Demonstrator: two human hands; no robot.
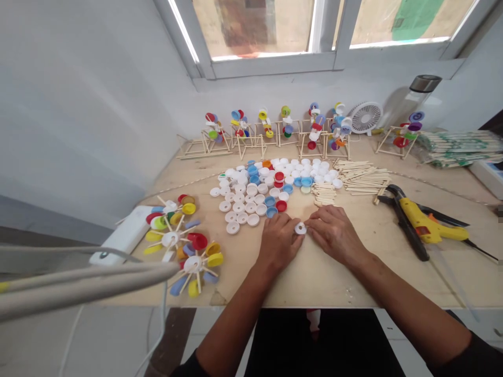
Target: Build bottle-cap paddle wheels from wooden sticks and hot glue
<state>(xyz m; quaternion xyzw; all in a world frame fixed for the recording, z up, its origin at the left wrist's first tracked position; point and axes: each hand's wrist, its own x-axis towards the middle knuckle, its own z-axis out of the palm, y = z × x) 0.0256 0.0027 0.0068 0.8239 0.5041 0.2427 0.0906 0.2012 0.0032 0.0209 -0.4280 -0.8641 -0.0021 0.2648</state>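
Note:
A white bottle cap [301, 228] with a hole in its middle is pinched in the fingers of my left hand [280, 238], close above the table. My right hand [333, 230] is closed, its fingertips at the cap's right edge; whatever they pinch is too small to make out. Just beyond my hands lie many loose bottle caps [251, 198], mostly white, with some blue, red and orange ones. Short wooden sticks [324, 193] sit in a small pile behind my right hand, and a larger pile of sticks [363, 175] lies farther right.
Finished-looking cap wheels [193, 264] lie at the left beside a white power strip [121, 235]. A yellow glue gun [428, 222] and black-handled pliers [411, 225] are at the right. Stick frames with coloured wheels [286, 125], a fan [366, 116] and a bottle [420, 97] line the wall.

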